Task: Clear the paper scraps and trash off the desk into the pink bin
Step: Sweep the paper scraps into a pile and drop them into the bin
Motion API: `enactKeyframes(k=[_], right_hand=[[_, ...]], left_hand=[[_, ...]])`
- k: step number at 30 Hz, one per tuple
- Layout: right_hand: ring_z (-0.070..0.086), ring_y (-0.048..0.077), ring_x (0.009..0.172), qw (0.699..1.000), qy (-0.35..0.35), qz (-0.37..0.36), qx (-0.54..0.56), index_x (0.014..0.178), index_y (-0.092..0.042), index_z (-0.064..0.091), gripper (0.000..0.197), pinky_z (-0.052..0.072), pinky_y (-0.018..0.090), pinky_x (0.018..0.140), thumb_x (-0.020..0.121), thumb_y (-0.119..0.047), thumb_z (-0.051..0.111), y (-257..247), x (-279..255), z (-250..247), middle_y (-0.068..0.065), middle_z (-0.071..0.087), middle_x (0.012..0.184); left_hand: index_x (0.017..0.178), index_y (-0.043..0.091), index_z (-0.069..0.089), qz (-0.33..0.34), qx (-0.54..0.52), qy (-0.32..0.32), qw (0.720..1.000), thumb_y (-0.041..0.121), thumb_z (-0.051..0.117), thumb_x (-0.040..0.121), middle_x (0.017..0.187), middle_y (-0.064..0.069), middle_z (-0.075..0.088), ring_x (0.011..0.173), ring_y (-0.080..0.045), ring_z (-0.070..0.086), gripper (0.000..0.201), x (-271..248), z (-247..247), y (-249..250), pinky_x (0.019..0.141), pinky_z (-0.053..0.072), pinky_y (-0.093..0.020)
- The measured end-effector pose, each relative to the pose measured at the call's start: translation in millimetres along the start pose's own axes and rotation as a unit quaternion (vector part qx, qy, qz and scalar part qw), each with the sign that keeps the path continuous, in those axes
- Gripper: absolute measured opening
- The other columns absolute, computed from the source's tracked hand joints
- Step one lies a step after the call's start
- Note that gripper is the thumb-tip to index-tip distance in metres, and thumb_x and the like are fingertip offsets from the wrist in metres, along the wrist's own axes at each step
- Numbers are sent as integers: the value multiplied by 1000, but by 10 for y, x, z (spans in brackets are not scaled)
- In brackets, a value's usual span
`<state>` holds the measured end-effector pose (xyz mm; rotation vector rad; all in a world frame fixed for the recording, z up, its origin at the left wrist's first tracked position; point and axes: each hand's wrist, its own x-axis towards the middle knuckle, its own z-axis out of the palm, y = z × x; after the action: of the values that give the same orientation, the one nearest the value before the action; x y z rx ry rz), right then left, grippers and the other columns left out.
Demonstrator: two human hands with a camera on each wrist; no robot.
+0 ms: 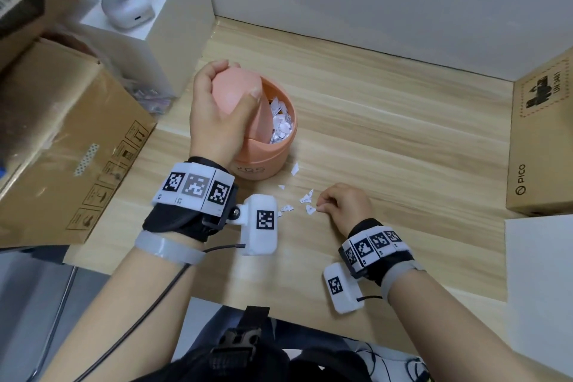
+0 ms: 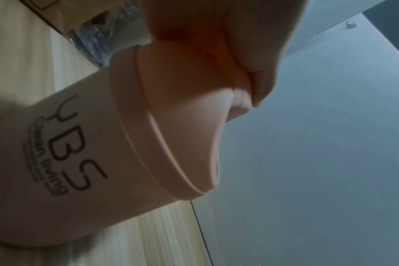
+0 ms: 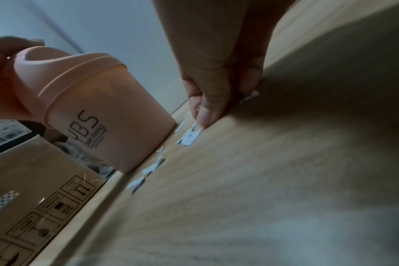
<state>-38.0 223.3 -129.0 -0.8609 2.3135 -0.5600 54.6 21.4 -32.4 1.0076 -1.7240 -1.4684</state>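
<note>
The pink bin (image 1: 263, 161) stands on the wooden desk (image 1: 403, 133), left of centre. My left hand (image 1: 240, 79) grips its swing lid (image 1: 235, 102) from above and holds it tipped open; white scraps (image 1: 280, 124) show inside. The left wrist view shows the bin (image 2: 80, 144) close up, with the lid under my fingers (image 2: 257, 54). Several torn paper scraps (image 1: 305, 197) lie in front of the bin. My right hand (image 1: 321, 206) is down on the desk with curled fingers, pinching one scrap (image 3: 251, 96) while its thumb (image 3: 203, 115) touches another (image 3: 190, 136).
A large cardboard box (image 1: 62, 149) lies at the left desk edge and a PICO box (image 1: 539, 149) at the right. A white sheet (image 1: 539, 273) sits at front right. A white shelf unit (image 1: 173, 40) stands behind the bin.
</note>
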Motion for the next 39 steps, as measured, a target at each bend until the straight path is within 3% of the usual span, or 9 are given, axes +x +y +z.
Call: enactKeyframes(k=[7, 11, 16, 18, 21, 27, 30, 35, 39], right_hand=[[58, 11, 71, 982, 26, 25, 188, 84, -10, 72, 17, 44, 11, 73, 70, -1, 71, -43, 25, 34, 6, 70, 85], [49, 1, 70, 987, 39, -3, 157, 90, -14, 70, 36, 39, 7, 66, 58, -2, 80, -3, 33, 10, -10, 53, 82], [45, 8, 68, 993, 3, -3, 121, 101, -11, 63, 55, 43, 12, 69, 52, -15, 86, -194, 79, 160, -2, 43, 94], [46, 11, 78, 996, -16, -13, 82, 106, -11, 59, 61, 42, 22, 80, 53, -24, 86, -294, 75, 236, -2, 40, 99], [43, 21, 103, 999, -18, -22, 38, 111, -10, 54, 67, 36, 25, 92, 55, -33, 83, -380, 42, 323, 4, 41, 108], [39, 26, 106, 999, -4, -47, -10, 108, -6, 52, 50, 32, 25, 90, 69, -29, 72, -478, 4, 427, 11, 43, 113], [44, 24, 98, 997, -20, -54, 44, 98, -5, 59, 38, 28, 21, 79, 67, -17, 76, -379, 63, 382, 4, 43, 99], [46, 16, 82, 991, -28, -108, 72, 81, -4, 68, 19, 35, 24, 75, 63, -6, 76, -184, 63, 290, -1, 48, 89], [54, 28, 83, 988, -51, -143, 20, 72, -2, 68, 5, 36, 24, 75, 70, -5, 70, -175, 123, 260, 12, 61, 85]], left_hand=[[121, 16, 44, 6, -4, -2, 1000, 21, 65, 78, 125, 1, 56, 112, -10, 52, 48, -3, 1, 8, 100, 41, -19], [118, 20, 44, 7, -9, -1, 1000, 23, 65, 77, 124, 2, 57, 113, -10, 53, 47, 3, 4, -9, 100, 40, -19], [120, 19, 44, 11, -11, 0, 1000, 24, 65, 77, 126, 0, 56, 112, -8, 52, 48, 7, 4, -29, 94, 38, -9], [122, 17, 44, 12, -12, 0, 1000, 23, 65, 78, 126, 1, 56, 111, -7, 52, 49, 7, 1, -34, 93, 38, -8], [122, 18, 44, 11, -15, -3, 1000, 24, 65, 78, 128, 0, 56, 113, -8, 52, 50, 4, 2, -38, 95, 40, -12], [121, 18, 44, 8, -16, -3, 1000, 25, 65, 77, 128, -1, 55, 114, -9, 52, 50, 11, 6, -42, 97, 41, -16], [121, 20, 43, 7, -13, -3, 1000, 25, 65, 77, 129, 0, 55, 114, -9, 52, 49, 17, -4, -49, 96, 41, -15], [119, 21, 43, 11, -15, -3, 1000, 23, 66, 77, 128, 0, 55, 111, -7, 52, 48, 19, -8, -54, 92, 39, -8], [119, 22, 43, 11, -10, -5, 1000, 26, 65, 76, 127, 1, 55, 110, -5, 52, 49, 18, -3, -58, 92, 39, -8]])
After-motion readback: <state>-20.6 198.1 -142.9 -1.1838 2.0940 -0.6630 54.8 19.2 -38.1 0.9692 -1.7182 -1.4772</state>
